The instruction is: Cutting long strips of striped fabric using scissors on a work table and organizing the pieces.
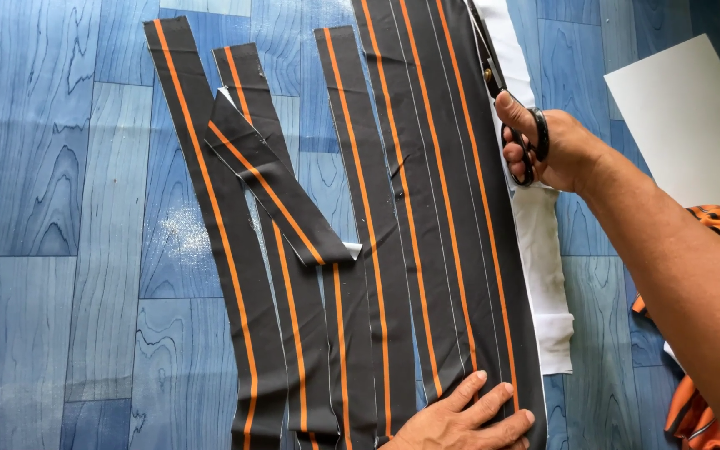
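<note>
A wide piece of black fabric with orange stripes [447, 208] lies flat on the blue wood-pattern floor [43, 208]. My right hand [547, 146] grips black scissors [514, 108], whose blades run along the fabric's right edge near the top. My left hand [464, 417] presses flat on the fabric's lower end, fingers spread. Left of the wide piece lie several cut strips of the same fabric [235, 250], one short strip [272, 187] lying diagonally across the others. A white cloth layer [543, 250] shows under the fabric's right edge.
A white sheet of paper or card [689, 117] lies on the floor at the upper right. More orange-and-black striped cloth [702, 400] sits bunched at the right edge, under my right forearm.
</note>
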